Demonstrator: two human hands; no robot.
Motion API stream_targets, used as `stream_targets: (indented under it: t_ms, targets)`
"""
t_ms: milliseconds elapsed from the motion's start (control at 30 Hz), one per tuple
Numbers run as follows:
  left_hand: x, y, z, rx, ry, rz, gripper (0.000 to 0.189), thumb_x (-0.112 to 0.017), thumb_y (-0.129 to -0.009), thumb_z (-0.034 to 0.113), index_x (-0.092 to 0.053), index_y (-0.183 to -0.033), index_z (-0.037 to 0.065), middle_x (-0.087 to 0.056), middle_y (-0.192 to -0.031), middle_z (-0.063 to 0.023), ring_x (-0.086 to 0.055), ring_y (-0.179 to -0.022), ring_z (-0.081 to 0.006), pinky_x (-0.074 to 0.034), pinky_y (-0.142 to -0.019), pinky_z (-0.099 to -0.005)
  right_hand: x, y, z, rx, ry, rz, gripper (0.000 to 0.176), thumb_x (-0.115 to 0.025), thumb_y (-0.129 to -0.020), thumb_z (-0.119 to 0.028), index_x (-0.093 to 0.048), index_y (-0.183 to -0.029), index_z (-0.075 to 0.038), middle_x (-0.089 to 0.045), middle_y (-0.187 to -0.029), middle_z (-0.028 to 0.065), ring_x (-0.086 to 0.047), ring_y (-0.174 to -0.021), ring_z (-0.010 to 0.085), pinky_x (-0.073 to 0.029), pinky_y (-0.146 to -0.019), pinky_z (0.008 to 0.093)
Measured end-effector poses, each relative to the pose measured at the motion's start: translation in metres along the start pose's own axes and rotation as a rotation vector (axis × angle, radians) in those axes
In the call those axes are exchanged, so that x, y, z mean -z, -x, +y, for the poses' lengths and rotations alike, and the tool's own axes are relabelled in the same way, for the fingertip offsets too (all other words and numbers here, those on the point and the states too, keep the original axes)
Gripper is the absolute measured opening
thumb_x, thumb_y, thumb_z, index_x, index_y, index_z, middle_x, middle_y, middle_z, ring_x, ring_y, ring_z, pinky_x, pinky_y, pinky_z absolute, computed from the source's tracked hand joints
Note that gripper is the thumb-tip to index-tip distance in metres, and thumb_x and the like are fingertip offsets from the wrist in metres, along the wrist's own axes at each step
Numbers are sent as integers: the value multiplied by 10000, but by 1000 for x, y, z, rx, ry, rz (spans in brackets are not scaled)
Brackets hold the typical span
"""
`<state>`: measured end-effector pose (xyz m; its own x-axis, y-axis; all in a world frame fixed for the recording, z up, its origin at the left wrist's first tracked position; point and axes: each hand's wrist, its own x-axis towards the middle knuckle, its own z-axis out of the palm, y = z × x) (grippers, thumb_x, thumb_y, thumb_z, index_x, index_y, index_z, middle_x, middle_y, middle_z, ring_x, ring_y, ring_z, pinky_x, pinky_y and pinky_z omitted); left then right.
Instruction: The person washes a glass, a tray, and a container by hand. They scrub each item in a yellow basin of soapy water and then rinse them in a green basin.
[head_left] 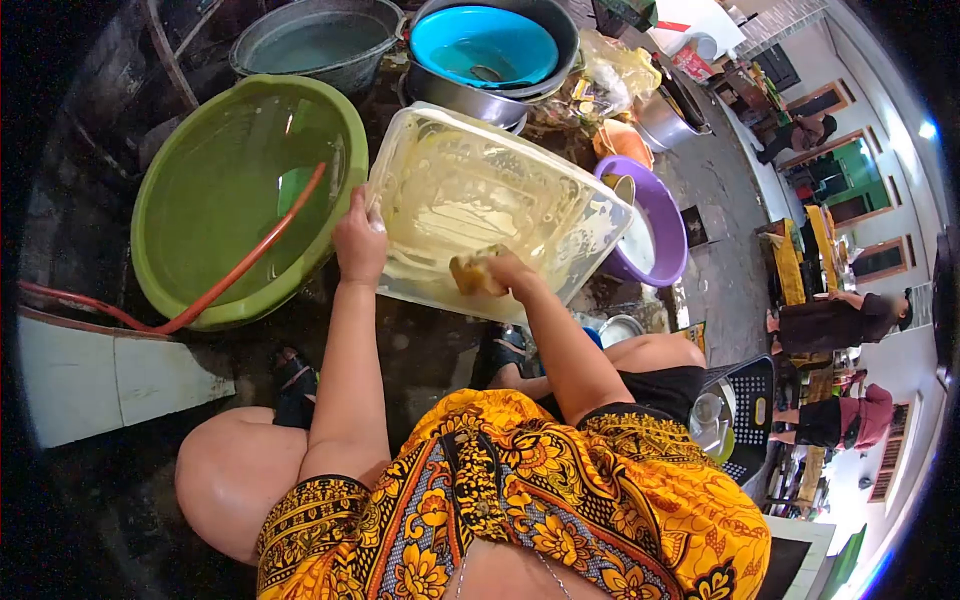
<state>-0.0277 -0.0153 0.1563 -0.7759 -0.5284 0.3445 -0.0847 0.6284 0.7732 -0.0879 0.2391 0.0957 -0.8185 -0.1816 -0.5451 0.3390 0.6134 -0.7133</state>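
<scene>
A clear rectangular plastic tub (pixel 480 190) is tilted up in front of me, its inside smeared with white suds. My left hand (pixel 361 240) grips the tub's left edge, with some foam at the fingers. Inside the tub's lower part, my right hand (pixel 497 272) is closed on a yellow-brown sponge (pixel 470 274) that touches the plastic. Just left of the tub is a large green basin (pixel 150 230) of water, with a red hose (pixel 250 262) hanging over its rim into it.
Behind stand a dark basin (pixel 320 45) of water and a blue basin (pixel 484 45) in a metal one. A purple basin (pixel 668 230) with whitish liquid is at the right, near a black crate (pixel 750 415) of dishes. Several people are at the far right.
</scene>
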Motion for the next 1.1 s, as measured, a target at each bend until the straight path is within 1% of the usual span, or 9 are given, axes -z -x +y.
stream_targets:
  t_ms: [33,167,333,433,533,700,867,1033,1100]
  targets:
    - [0,0,1,-6,-3,-2,291,-506,-828,68,-513,-1120,70,-597,-763,-230,-573,-708,-409,-431,-615,-491,-11,-5,6,56,381,195,464,-615,-719,-243,-480,-1109,-31,-586,-977,164,-582,-887,282,-465,-762,370]
    - [-2,4,-5,-15,128,21,248,-516,-845,87,-527,-1086,27,-596,-795,-245,-566,-750,-423,-443,-645,-460,-47,24,3,170,508,559,485,-581,-761,-288,-446,-1156,-42,-477,-1130,207,-474,-1038,417,-419,-869,463]
    - [-9,4,-15,13,324,-22,240,-514,-854,107,-550,-1071,10,-600,-847,-253,-561,-806,-429,-458,-681,-425,-107,21,-35,607,897,465,391,-598,-759,-231,-459,-1071,-41,-447,-1147,211,-472,-1018,421,-425,-831,484]
    - [-9,5,-17,-16,304,-23,233,-511,-854,107,-572,-1057,12,-603,-861,-247,-565,-826,-417,-458,-699,-420,-147,16,-82,440,382,418,389,-623,-744,-218,-466,-1043,-26,-465,-1128,220,-474,-1022,410,-430,-827,480]
    - [-1,6,-8,32,270,-67,236,-510,-853,102,-576,-1056,2,-603,-873,-251,-570,-843,-407,-455,-707,-413,-148,26,-87,587,486,285,413,-589,-758,-221,-463,-1105,-36,-477,-1124,232,-447,-1060,417,-393,-887,484]
    - [11,2,-12,64,352,-1,239,-521,-862,132,-585,-1043,-11,-607,-846,-249,-573,-812,-407,-451,-684,-395,-87,50,-7,665,725,401,433,-623,-744,-241,-450,-1089,-43,-502,-1078,210,-499,-1018,370,-445,-813,469]
    - [5,3,-22,127,373,-19,232,-526,-870,161,-599,-1014,-6,-616,-810,-225,-576,-773,-402,-448,-659,-395,-39,74,-6,208,892,364,403,-628,-769,-314,-475,-1026,-45,-528,-1037,197,-559,-931,359,-482,-719,460]
    - [16,4,-2,206,176,-76,227,-533,-865,159,-604,-1004,-6,-617,-825,-223,-574,-790,-403,-449,-659,-403,-109,-2,-25,543,941,444,443,-578,-791,-324,-452,-1124,-60,-463,-1189,207,-516,-1034,348,-445,-849,442]
    - [3,3,-20,101,239,-4,230,-534,-859,149,-601,-1006,-14,-616,-837,-229,-572,-805,-408,-452,-667,-407,-133,5,-66,504,795,316,447,-561,-797,-290,-444,-1160,-57,-452,-1201,229,-481,-1073,388,-403,-897,465]
